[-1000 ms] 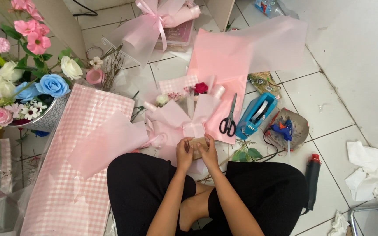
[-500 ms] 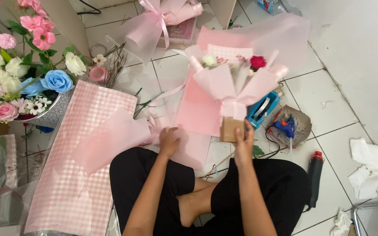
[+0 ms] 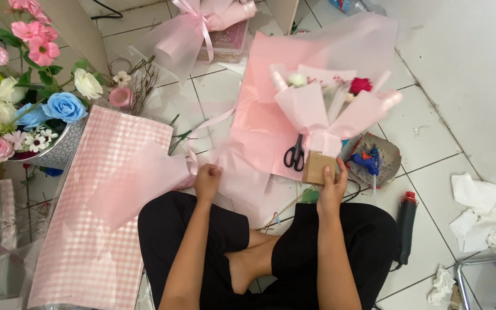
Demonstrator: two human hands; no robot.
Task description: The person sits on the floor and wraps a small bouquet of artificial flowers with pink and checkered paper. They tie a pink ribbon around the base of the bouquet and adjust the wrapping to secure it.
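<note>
Right hand covers the bouquet base.

The bouquet wore pale pink wrap around a red rose; at nine o'clock lay pink-and-white gingham paper; the scissors were black.

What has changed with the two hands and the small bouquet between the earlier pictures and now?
A second ago both hands held the small bouquet low, in front of the knees. Now the right hand alone holds its brown base up and to the right, above the scissors. The left hand let go and now touches the pink wrapping sheet. The checked paper and flower bucket stayed.
</note>
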